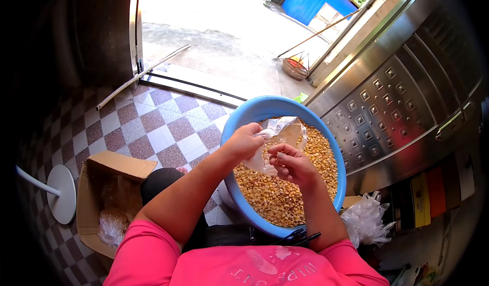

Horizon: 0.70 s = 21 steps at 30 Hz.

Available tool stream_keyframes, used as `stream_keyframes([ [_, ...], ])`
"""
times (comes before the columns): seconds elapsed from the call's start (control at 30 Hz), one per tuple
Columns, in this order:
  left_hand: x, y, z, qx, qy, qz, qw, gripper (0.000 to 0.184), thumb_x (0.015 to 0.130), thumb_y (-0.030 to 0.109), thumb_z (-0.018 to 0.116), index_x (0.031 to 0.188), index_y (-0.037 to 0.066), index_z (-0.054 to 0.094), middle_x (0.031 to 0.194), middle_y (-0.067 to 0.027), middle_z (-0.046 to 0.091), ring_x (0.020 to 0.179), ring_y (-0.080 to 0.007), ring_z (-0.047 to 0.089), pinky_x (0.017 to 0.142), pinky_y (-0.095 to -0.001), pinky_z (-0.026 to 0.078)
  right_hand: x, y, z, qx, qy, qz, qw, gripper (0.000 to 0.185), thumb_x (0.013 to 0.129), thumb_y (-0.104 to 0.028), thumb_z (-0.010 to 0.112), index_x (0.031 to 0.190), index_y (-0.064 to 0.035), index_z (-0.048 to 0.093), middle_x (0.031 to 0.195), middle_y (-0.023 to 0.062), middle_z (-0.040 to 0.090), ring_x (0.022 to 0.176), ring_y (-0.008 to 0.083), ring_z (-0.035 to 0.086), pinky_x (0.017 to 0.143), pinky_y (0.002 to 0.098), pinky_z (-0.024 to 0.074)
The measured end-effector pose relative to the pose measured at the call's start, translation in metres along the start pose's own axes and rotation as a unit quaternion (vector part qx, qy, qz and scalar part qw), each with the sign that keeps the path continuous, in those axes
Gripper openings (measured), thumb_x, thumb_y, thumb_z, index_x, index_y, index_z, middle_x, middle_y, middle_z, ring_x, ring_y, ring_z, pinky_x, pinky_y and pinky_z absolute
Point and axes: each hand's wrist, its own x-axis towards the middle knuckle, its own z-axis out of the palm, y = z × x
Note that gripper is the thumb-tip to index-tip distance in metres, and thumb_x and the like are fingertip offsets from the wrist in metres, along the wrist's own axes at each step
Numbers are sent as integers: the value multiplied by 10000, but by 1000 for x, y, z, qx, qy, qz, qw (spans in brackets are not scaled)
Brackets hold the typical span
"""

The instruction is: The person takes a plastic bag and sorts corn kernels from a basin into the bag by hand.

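Note:
A large blue tub (236, 113) stands in front of me, filled with loose yellow-brown corn kernels (272, 207). Above the kernels, my left hand (248, 142) grips the edge of a clear plastic bag (285, 129), whose mouth is spread apart. My right hand (291, 164) is just to the right, in front of the bag, thumb and fingers pinched together. Whatever lies between those fingertips is too small to make out. The lower part of the bag hangs between the two hands, over the corn.
At my left sits an open cardboard box (87, 204) with filled clear bags inside, beside a white round stand base (62, 194). Crumpled plastic bags (368, 217) lie right of the tub. A metal door (374, 107), a pole (142, 77) and a wicker basket (294, 69) are around the doorway.

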Motion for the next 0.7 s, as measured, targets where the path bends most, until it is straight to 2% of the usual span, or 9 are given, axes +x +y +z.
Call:
stream_keyframes([
  [0.03, 0, 0, 0, 0, 1, 0, 1000, 153, 804, 75, 514, 930, -6, 548, 620, -48, 517, 464, -103, 481, 393, -279, 368, 4, 1, -1, 62, 66, -39, 995, 283, 894, -82, 497, 1171, -24, 505, 912, 93, 585, 553, 62, 492, 427, 184, 383],
  [0.07, 0, 0, 0, 5, -2, -1, 1000, 152, 814, 80, 518, 940, 0, 547, 645, -37, 522, 475, -93, 481, 396, -258, 365, 9, 8, -17, 103, 25, -58, 993, 336, 890, -43, 458, 1223, -6, 455, 1010, 148, 568, 700, 133, 589, 557, 230, 502],
  [0.1, 0, 0, 1, 10, -4, -2, 1000, 151, 824, 84, 523, 951, 6, 545, 670, -25, 527, 486, -83, 480, 398, -236, 361, 9, 8, -13, 103, 25, -57, 993, 336, 890, -43, 458, 1223, -6, 455, 1010, 148, 568, 700, 133, 589, 557, 230, 502],
  [0.17, 1, -2, 2, 5, -4, 1, 1000, 151, 825, 84, 523, 952, 5, 545, 682, -30, 535, 505, -87, 492, 407, -236, 372, 12, 6, -1, 142, 103, -77, 982, 404, 864, 11, 438, 1266, 26, 400, 1110, 193, 532, 961, 249, 592, 822, 338, 520],
  [0.2, 0, 0, 2, -1, -3, 3, 1000, 152, 826, 84, 524, 953, 3, 545, 694, -34, 542, 523, -91, 503, 417, -236, 384, 13, 7, -2, 141, 102, -77, 982, 404, 864, 11, 438, 1266, 26, 400, 1110, 193, 532, 961, 249, 592, 822, 338, 520],
  [0.27, -4, 6, 3, -19, -6, -6, 1000, 152, 829, 86, 524, 954, 3, 545, 705, -38, 547, 535, -94, 510, 427, -237, 392, 16, 12, -5, 144, 48, -99, 984, 463, 840, 52, 429, 1296, 47, 352, 1195, 237, 474, 1142, 339, 492, 1001, 426, 412],
  [0.5, -3, 4, 1, -2, -15, -9, 1000, 149, 854, 109, 530, 960, 5, 546, 718, -47, 554, 545, -94, 513, 438, -242, 401, 17, 11, -2, 86, 34, -168, 981, 579, 764, 104, 423, 1329, 14, 335, 1312, 172, 391, 1203, 294, 433, 1037, 401, 363],
  [0.57, 0, -1, 0, 6, -15, -10, 1000, 149, 861, 119, 534, 959, 8, 546, 718, -45, 554, 544, -91, 511, 437, -240, 398, 16, 8, -2, 67, 83, -193, 975, 626, 740, 97, 438, 1347, 1, 323, 1362, 135, 347, 1220, 251, 417, 1045, 379, 333],
  [0.7, 0, -1, 2, 8, -12, -13, 1000, 153, 873, 143, 546, 955, 14, 546, 698, -34, 540, 518, -81, 489, 420, -234, 376, 14, 6, -6, -22, 119, -221, 968, 571, 756, 50, 455, 1318, -2, 365, 1327, 132, 405, 1243, 222, 388, 1054, 399, 303],
])
